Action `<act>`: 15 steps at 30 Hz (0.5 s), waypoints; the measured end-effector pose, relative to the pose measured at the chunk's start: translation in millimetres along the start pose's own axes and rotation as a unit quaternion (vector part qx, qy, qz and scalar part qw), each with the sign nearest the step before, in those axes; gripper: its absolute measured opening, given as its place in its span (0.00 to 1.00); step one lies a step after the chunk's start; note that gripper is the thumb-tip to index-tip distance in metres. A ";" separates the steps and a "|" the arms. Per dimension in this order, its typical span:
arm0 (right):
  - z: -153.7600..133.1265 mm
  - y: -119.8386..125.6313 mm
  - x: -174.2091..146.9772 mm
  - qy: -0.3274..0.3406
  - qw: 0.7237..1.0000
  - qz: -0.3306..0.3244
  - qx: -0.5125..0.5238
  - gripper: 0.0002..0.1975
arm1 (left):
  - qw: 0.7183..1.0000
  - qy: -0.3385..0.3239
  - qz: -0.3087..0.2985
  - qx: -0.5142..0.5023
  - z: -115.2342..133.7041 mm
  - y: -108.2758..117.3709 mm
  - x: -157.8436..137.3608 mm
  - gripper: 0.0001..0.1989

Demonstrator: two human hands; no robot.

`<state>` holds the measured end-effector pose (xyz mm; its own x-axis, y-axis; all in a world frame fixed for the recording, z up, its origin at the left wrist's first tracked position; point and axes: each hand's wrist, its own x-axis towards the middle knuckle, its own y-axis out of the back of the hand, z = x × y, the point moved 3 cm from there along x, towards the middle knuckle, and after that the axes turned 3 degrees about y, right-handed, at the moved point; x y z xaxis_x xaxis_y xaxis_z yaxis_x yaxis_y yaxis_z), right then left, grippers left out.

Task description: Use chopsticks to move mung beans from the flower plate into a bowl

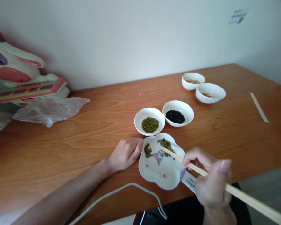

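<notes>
My right hand is closed around light wooden chopsticks, held close together. Their tips rest at a cluster of green mung beans in a white, flower-shaped plate with a purple rim and a cartoon figure. A smaller group of mung beans lies at the plate's left side. My left hand is curled at the plate's left edge, its thumb against the rim; the other fingertips are hidden. Just behind the plate stand a white bowl of mung beans and a white bowl of black beans.
Farther back are a white bowl with yellowish grains and another bowl with reddish bits. A pale flat strip lies at right. A plastic bag and cartoon figurine occupy the left. A white cable crosses the front.
</notes>
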<state>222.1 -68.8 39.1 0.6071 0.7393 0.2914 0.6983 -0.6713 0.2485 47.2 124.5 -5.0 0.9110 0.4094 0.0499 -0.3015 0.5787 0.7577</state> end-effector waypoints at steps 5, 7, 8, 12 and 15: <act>3.9 8.7 -4.8 -0.048 0.998 -0.028 0.005 0.43 | 1.000 0.000 0.000 0.000 0.4 0.5 -0.4 0.20; 2.2 9.0 -6.0 -0.061 0.997 -0.037 0.007 0.43 | 1.000 -0.001 0.001 0.002 0.5 0.6 -0.7 0.20; 1.2 8.6 -6.2 -0.064 0.997 -0.042 0.007 0.43 | 1.000 -0.001 0.000 0.003 0.5 0.6 -0.7 0.20; -0.8 6.7 -5.3 -0.070 0.996 -0.051 0.007 0.43 | 1.000 0.002 0.002 0.005 -0.1 0.3 -0.8 0.20; -1.4 4.6 -3.8 -0.070 0.996 -0.052 0.006 0.43 | 1.000 -0.001 0.005 0.007 -0.4 0.3 -0.8 0.20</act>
<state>222.5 -74.8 40.5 0.5780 0.8050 0.1336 0.7639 -0.5914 0.2583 46.3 124.6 -5.1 0.9084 0.4141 0.0578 -0.3061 0.5645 0.7666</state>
